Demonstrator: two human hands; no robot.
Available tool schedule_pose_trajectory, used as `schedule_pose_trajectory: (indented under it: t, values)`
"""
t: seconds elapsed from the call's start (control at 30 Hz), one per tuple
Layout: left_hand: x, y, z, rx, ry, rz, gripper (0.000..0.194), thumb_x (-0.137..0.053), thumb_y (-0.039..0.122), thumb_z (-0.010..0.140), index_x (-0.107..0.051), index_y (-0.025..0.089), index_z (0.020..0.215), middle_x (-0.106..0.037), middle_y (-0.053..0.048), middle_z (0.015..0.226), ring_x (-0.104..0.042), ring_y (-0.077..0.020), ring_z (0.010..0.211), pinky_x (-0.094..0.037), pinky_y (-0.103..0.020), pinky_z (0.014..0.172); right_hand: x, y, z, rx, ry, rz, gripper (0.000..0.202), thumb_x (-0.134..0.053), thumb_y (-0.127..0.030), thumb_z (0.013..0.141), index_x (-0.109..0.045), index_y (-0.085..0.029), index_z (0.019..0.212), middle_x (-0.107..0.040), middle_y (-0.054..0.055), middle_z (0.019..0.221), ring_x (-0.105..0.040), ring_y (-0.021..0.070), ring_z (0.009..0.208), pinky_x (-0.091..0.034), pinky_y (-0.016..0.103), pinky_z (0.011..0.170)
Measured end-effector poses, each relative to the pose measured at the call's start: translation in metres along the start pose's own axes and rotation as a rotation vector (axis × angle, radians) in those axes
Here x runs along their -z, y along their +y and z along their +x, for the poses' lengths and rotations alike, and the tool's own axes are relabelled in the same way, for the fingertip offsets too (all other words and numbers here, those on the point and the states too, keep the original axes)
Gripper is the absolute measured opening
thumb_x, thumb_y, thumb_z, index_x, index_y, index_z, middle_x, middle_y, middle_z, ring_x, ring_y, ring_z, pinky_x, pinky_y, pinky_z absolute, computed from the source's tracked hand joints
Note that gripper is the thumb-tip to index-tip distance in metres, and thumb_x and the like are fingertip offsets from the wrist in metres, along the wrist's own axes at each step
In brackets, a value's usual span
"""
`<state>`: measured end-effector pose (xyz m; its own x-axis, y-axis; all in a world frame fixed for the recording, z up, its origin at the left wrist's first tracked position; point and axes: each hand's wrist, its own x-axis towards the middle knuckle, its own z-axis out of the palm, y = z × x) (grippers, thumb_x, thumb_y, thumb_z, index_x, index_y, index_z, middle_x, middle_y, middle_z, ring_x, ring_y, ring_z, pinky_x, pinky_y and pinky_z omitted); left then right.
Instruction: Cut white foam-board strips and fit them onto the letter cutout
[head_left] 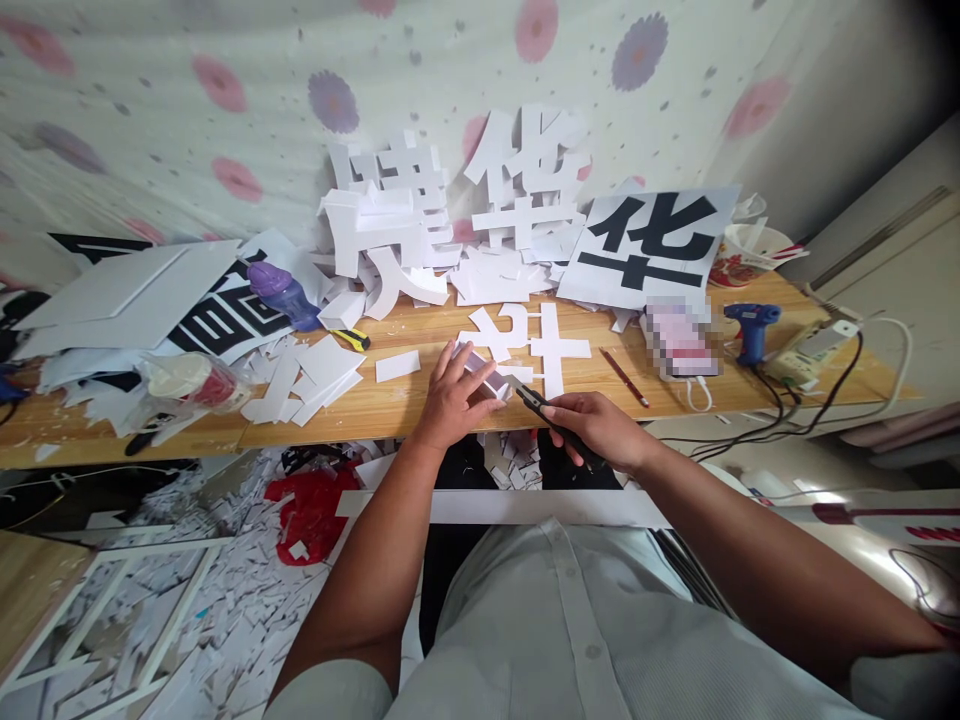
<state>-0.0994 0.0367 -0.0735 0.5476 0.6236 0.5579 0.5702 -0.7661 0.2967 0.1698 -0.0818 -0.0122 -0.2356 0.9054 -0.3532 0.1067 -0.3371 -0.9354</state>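
My left hand point(453, 398) is at the table's front edge, its fingers round a small white piece with a greyish inner face point(482, 373). In my right hand point(586, 425) is a black utility knife point(551, 413), its blade end pointing left, close to that piece. Just behind my hands lie flat white cut-out character parts: a curved one point(510, 325) and a cross-shaped one point(555, 348). A small white rectangle point(397, 366) rests left of my left hand.
White built-up characters point(525, 160) stand at the back. A printed sheet point(651, 240), red pencil point(625, 377), phone point(681, 340) and blue glue gun point(752, 328) are right. Left are a yellow cutter point(351, 338), purple bottle point(283, 295) and paper pieces point(326, 372). Scraps cover the floor.
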Motion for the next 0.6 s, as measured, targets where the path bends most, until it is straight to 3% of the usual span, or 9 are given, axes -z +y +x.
schedule_pose_trajectory:
  t: [0.6]
  values:
    - [0.001,0.001,0.000,-0.007,0.010,0.011,0.063,-0.087,0.049,0.092,-0.069,0.031,0.149,-0.046,-0.012,0.175,-0.028,-0.0424,0.168,-0.038,-0.066,0.132,-0.005,-0.014,0.004,0.010,0.047,-0.078,0.040,-0.068,-0.053,0.097,-0.062,-0.020,0.076,-0.062,-0.002,0.060,-0.051,0.0109,0.040,-0.036,0.026,0.041]
